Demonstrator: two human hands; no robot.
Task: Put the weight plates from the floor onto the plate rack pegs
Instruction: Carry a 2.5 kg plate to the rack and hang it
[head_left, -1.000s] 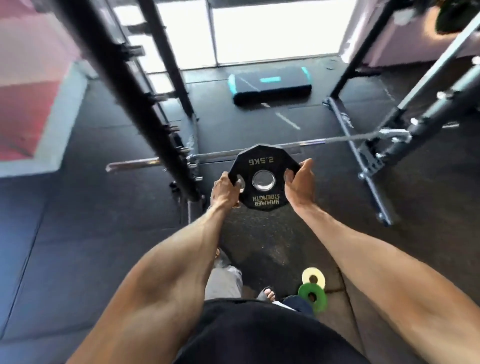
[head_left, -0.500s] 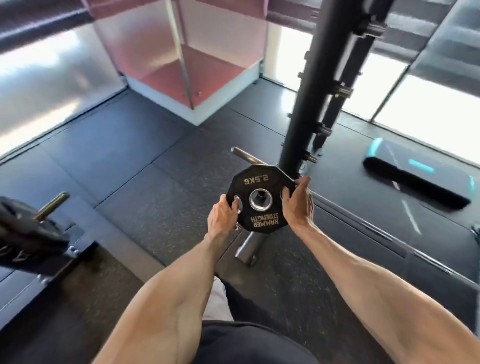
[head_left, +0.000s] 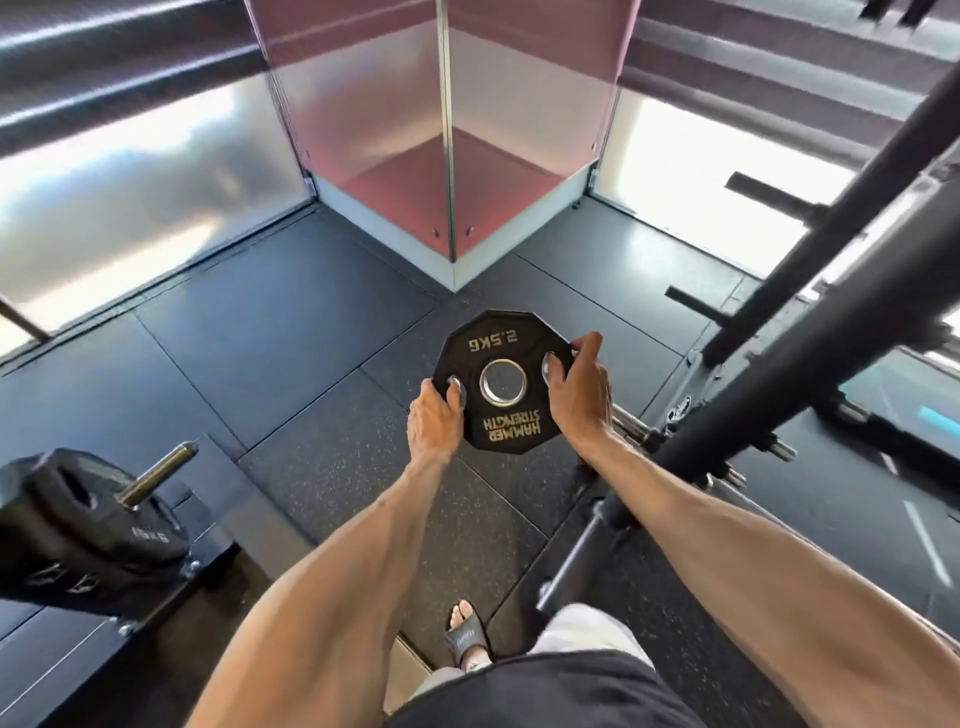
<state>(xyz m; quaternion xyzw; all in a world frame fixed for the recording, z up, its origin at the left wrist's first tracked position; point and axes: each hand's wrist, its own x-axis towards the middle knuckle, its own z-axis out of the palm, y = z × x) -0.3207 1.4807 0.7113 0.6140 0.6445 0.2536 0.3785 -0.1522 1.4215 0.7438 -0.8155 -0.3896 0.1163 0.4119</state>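
Both hands grip the 2.5 kg plate (head_left: 501, 382) (held off floor): left hand (head_left: 435, 415) at 9 o'clock, right hand (head_left: 579, 387) at 3; loaded peg (head_left: 156, 474) at 8.

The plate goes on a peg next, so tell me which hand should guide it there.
Left, probably. Both hands grip the plate, but the peg sticks out low on the left, nearer the left hand; the right hand would have to reach across.
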